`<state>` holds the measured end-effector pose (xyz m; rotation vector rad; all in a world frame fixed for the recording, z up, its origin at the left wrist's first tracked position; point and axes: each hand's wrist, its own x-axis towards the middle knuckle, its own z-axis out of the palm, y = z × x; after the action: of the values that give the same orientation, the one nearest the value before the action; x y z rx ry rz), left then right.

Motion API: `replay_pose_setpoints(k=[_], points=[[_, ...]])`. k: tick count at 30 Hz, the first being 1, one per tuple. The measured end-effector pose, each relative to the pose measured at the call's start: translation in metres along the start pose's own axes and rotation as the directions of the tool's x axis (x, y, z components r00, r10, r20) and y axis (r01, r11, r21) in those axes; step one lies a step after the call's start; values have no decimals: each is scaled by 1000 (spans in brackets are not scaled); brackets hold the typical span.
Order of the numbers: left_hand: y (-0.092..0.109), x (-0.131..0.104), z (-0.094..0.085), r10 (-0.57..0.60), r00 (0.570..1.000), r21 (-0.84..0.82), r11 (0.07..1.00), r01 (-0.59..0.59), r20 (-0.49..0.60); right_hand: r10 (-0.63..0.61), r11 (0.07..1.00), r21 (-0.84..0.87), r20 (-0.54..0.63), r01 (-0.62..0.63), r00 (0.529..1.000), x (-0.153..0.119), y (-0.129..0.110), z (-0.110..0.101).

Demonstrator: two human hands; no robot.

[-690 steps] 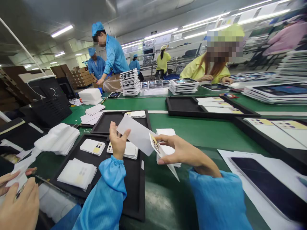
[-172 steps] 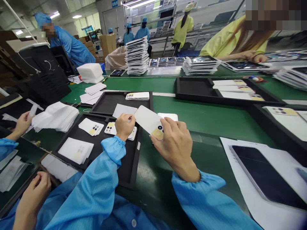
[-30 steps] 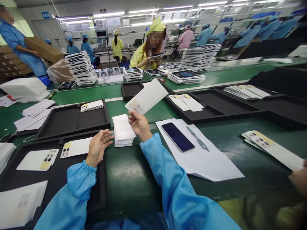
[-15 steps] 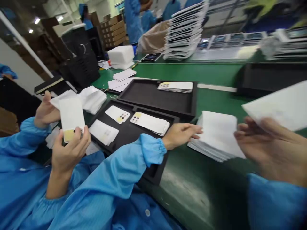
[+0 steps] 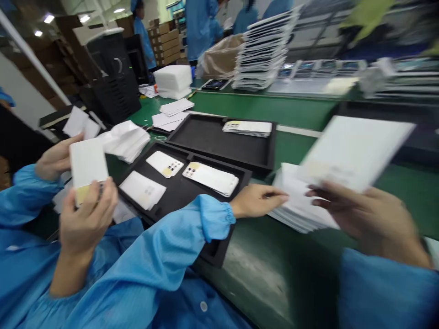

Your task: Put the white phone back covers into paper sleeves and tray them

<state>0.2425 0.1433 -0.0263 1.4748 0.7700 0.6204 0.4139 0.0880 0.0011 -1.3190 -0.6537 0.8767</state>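
My left hand reaches to the left edge of a stack of white paper sleeves, thumb and fingers pinched together. Whether they grip the top sleeve's edge cannot be made out. My right hand, blurred, holds a white sleeve tilted above the right side of the stack. Faint dark spots show through its lower part, like the camera holes of a phone back cover. Left of my hands, a black tray holds a white phone back cover, a small pile of covers and a cover inside a sleeve.
At left a co-worker's hands hold another white cover. A second black tray with piled covers lies behind. Crumpled white sleeves, a tall stack of white trays and a black box stand around the green table.
My right hand has brought its sleeve leftward, over the paper stack's right side. My left fingers have drawn closer together at the stack's edge. The co-worker's hands have shifted slightly left and down.
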Motion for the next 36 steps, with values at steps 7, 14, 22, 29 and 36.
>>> replay_pose_setpoints(k=[7, 14, 22, 29, 36], points=[[7, 3, -11, 77, 994, 50, 995, -81, 83, -69, 997, -44, -9, 69, 998, -1, -11, 15], [5, 3, -13, 90, 993, 20, 996, -92, 83, -57, 998, 35, 77, 55, 995, -1, -11, 13], [7, 4, -14, 79, 989, 88, 992, -91, 129, -39, 996, 85, 129, 28, 991, -1, -12, 14], [8, 3, -14, 91, 987, 144, 983, -110, 134, -12, 989, 149, 150, -10, 989, -2, -12, 19], [6, 4, -14, 110, 984, 164, 977, -133, 143, 0, 988, 153, 154, -24, 988, -3, -13, 19]])
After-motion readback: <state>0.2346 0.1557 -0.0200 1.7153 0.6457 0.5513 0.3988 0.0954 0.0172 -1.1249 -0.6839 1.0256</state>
